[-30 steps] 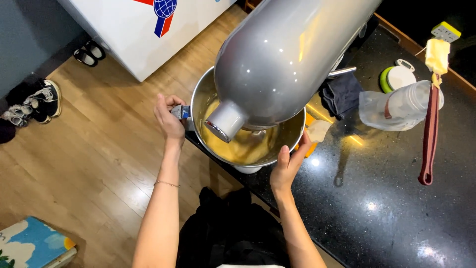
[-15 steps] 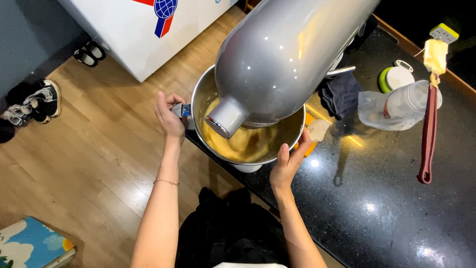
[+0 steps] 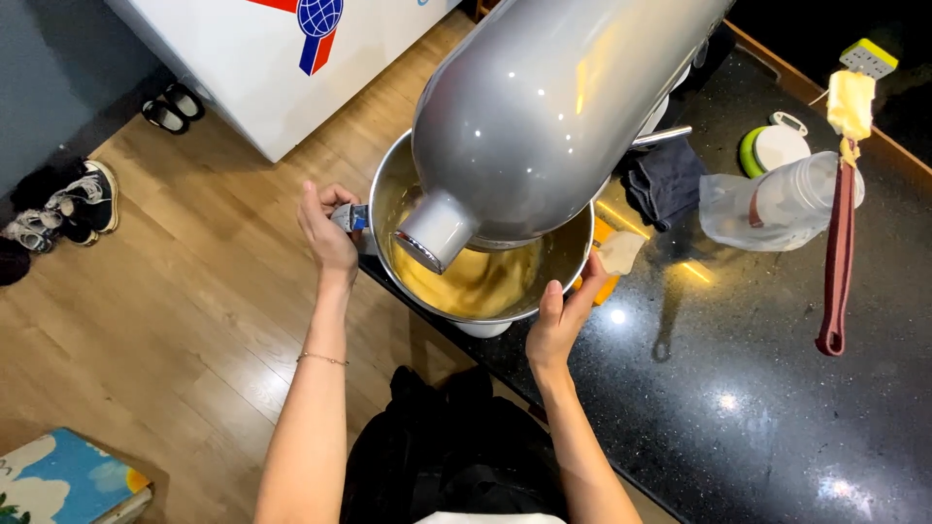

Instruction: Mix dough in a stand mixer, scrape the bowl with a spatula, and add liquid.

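stand mixer seen from above, both hands at its bowl. the left hand is closed in a narrow grip around the bowl handle, a short metal piece with a blue mark that juts from the left side of the steel mixing bowl. the right hand lies open and fairly flat against the near right rim of the same bowl, thumb up along the wall, fingers spread toward an orange scraper just beyond them; it presses the bowl and encloses nothing. between the two hands the bowl holds yellow batter, smeared up the inner wall. the grey mixer head hangs tilted over the bowl, above and beyond both hands, its round attachment hub pointing down between them. the bowl stands at the edge of a dark speckled counter that extends to the right of the right hand. further right of that hand lie a dark cloth, a clear plastic bag and a green-rimmed white lid. a red-handled spatula coated in batter appears at the far right. left of the left hand is wooden floor with shoes.
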